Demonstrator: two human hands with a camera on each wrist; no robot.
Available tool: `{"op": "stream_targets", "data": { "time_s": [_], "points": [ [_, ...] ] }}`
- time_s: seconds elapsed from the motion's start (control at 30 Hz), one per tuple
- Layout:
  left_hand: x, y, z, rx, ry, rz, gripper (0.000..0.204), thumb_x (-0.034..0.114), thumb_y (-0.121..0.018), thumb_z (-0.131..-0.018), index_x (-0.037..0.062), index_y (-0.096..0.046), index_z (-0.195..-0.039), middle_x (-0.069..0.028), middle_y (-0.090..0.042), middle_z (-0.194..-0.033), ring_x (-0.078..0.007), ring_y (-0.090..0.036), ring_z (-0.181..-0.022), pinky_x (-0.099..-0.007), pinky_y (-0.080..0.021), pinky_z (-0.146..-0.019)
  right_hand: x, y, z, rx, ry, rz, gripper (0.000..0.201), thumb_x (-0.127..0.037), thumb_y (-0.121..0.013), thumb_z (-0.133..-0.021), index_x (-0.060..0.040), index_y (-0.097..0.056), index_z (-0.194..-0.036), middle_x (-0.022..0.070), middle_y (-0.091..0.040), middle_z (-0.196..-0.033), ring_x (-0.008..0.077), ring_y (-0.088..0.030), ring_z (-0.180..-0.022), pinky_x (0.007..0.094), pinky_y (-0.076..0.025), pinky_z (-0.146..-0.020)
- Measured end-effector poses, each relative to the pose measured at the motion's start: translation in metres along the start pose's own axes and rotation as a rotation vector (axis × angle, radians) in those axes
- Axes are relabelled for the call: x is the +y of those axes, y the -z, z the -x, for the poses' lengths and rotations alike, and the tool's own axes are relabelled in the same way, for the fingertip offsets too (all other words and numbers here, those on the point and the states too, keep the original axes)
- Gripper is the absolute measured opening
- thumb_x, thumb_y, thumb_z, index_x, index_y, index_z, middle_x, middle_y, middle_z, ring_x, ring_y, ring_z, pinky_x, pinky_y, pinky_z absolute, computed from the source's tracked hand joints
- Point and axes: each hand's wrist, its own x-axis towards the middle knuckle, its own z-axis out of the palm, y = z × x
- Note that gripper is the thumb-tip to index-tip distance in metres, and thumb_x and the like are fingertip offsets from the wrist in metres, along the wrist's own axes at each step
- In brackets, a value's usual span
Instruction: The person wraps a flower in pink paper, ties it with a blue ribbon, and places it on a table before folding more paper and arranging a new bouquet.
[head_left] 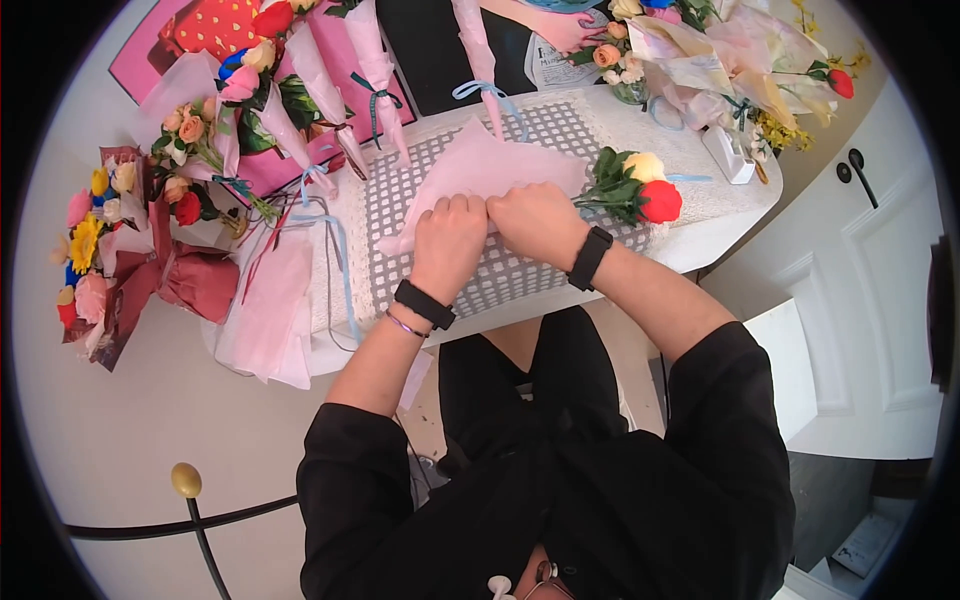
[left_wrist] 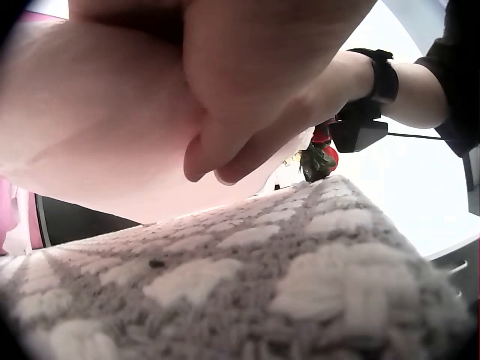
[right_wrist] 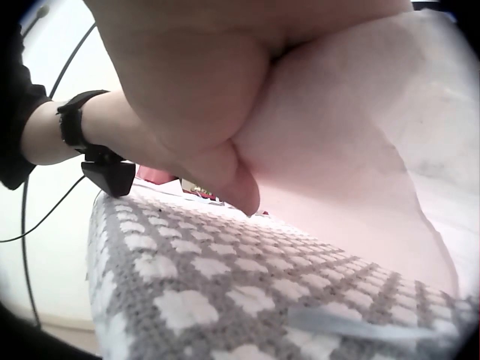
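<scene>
A sheet of pale pink wrapping paper (head_left: pixel 490 165) lies at the table's middle, its near edge raised. My left hand (head_left: pixel 450 240) and right hand (head_left: pixel 540 222) pinch that edge side by side, knuckles nearly touching. In the left wrist view the paper (left_wrist: pixel 97 120) hangs above the cloth beside curled fingers (left_wrist: pixel 217 154); the right wrist view shows the paper (right_wrist: pixel 337 150) gripped likewise, with fingers (right_wrist: pixel 236 187) curled under. Just right of the paper, a red rose (head_left: pixel 659 202) and a cream rose (head_left: pixel 645 167) lie with green leaves.
Pink-wrapped cones (head_left: pixel 375 60) tied with ribbons stand along the back left. Bouquets lie at the left (head_left: pixel 95 260) and back right (head_left: pixel 730 60). A white box (head_left: pixel 728 155) sits near the right edge. Folded pink paper (head_left: pixel 270 310) hangs over the left front edge.
</scene>
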Motion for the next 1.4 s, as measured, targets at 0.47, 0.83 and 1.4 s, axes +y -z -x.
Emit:
{"op": "stream_targets", "data": {
  "time_s": [0.47, 0.83, 1.4],
  "points": [
    [-0.007, -0.001, -0.004, -0.012, -0.074, 0.246, 0.025, 0.020, -0.077, -0.076, 0.0061, -0.061, -0.090, -0.0099, -0.061, -0.077, -0.0301, -0.066, -0.072, -0.0434, -0.053, -0.064, 0.020, 0.034, -0.025, -0.355, 0.071, 0.003, 0.019, -0.023, -0.071, -0.073, -0.0067, -0.071, -0.082, 0.0156, -0.071, -0.080, 0.0340, -0.071, -0.080, 0.0441, -0.056, -0.072],
    [-0.020, 0.005, -0.013, -0.344, 0.088, 0.483, 0.024, 0.025, -0.071, -0.080, 0.0007, -0.069, -0.083, -0.0226, -0.068, -0.077, -0.0381, -0.068, -0.073, -0.0457, -0.056, -0.067, -0.004, -0.015, 0.000, 0.258, 0.152, 0.167, 0.016, -0.015, -0.065, -0.078, -0.0094, -0.057, -0.091, 0.0077, -0.065, -0.080, 0.0251, -0.066, -0.077, 0.0380, -0.048, -0.064],
    [-0.020, 0.003, -0.010, -0.383, 0.280, 0.556, 0.031, 0.028, -0.070, -0.081, -0.0027, -0.069, -0.082, -0.0268, -0.067, -0.078, -0.0419, -0.067, -0.076, -0.0483, -0.055, -0.072, 0.001, -0.010, -0.020, 0.255, 0.203, 0.160, 0.018, -0.020, -0.072, -0.073, -0.0092, -0.069, -0.087, 0.0101, -0.070, -0.081, 0.0268, -0.069, -0.079, 0.0376, -0.053, -0.066]
  ]
}}
